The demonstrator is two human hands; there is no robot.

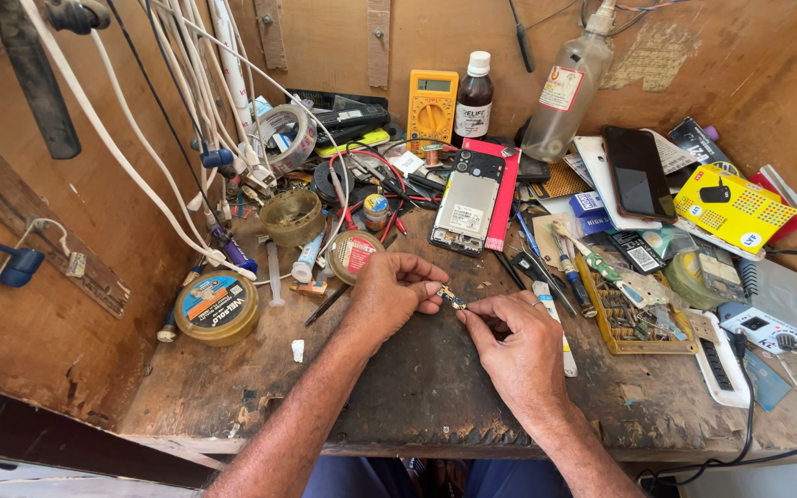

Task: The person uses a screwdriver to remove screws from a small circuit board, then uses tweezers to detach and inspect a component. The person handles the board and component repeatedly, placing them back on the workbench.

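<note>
My left hand (394, 290) and my right hand (516, 343) meet over the middle of a worn wooden workbench (417, 387). Both pinch a tiny electronic part (452, 299) between thumb and fingertips, the left at its left end, the right at its right end. Just behind the hands lies an opened phone (466, 200) with its back cover off, resting on a red case. A round tin with a red label (352, 254) sits close to my left hand.
A yellow multimeter (432, 107), a dark bottle (473, 97) and a clear spray bottle (566, 85) stand at the back. White cables hang at the left above a round yellow tin (217, 308). Phones, a yellow box (732, 207) and a tray of parts (632, 314) crowd the right.
</note>
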